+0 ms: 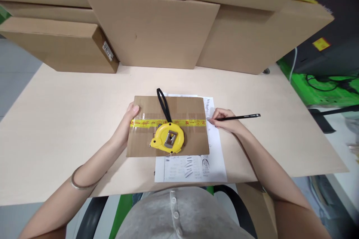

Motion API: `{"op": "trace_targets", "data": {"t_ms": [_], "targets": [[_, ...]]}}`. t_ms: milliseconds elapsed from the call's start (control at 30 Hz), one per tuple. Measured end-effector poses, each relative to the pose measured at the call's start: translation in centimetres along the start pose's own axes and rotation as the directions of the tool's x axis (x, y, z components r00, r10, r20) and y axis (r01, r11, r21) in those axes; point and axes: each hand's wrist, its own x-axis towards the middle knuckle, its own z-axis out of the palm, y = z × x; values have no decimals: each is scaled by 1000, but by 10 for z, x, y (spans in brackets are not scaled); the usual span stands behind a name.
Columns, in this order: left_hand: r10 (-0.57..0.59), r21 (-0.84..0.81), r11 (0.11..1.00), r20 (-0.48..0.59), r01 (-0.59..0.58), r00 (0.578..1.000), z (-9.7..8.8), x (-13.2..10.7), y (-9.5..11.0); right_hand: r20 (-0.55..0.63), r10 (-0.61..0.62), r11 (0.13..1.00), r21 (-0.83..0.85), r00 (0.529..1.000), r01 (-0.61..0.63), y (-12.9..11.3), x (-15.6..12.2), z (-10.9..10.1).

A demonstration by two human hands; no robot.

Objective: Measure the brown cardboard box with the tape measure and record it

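My left hand (pixel 129 121) grips the left edge of a flat cardboard box (pixel 146 106) that has yellow printed tape across it, the thumb on top. On the box lies a yellow tape measure (pixel 158 138) with a metal clip and a black wrist strap (pixel 162 101). Under the box, a printed sheet of paper (pixel 217 160) with dark pen strokes sticks out at the right and front. Beside the box's right edge my right hand (pixel 226 119) is closed around a black pencil (pixel 246 117), its tip down near the paper and mostly hidden by the fingers.
Large cardboard boxes (pixel 157 30) are stacked along the back of the pale table (pixel 70 130). A narrower carton (pixel 56 48) stands at the back left. Dark equipment (pixel 316 52) and black cables (pixel 331 82) are at the right, over a green surface.
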Motion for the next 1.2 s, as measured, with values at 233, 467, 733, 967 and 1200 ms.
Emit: {"op": "trace_targets", "data": {"t_ms": [233, 467, 733, 967, 1200], "targets": [[2, 27, 1000, 31, -3, 1000, -4, 1, -2, 22, 6, 1000, 11, 1000, -6, 1, 1, 1], [43, 33, 998, 63, -45, 997, -7, 3, -5, 21, -7, 1000, -4, 1000, 7, 0, 1, 1], [15, 35, 999, 38, -16, 999, -7, 5, -7, 4, -13, 1000, -28, 1000, 13, -2, 1, 2], [-21, 24, 999, 15, 21, 1000, -4, 4, -5, 14, 8, 999, -37, 1000, -7, -3, 0, 1], [-47, 5, 999, 16, 47, 999, -2, 2, -2, 12, 22, 996, -85, 1000, -20, -3, 0, 2]]}}
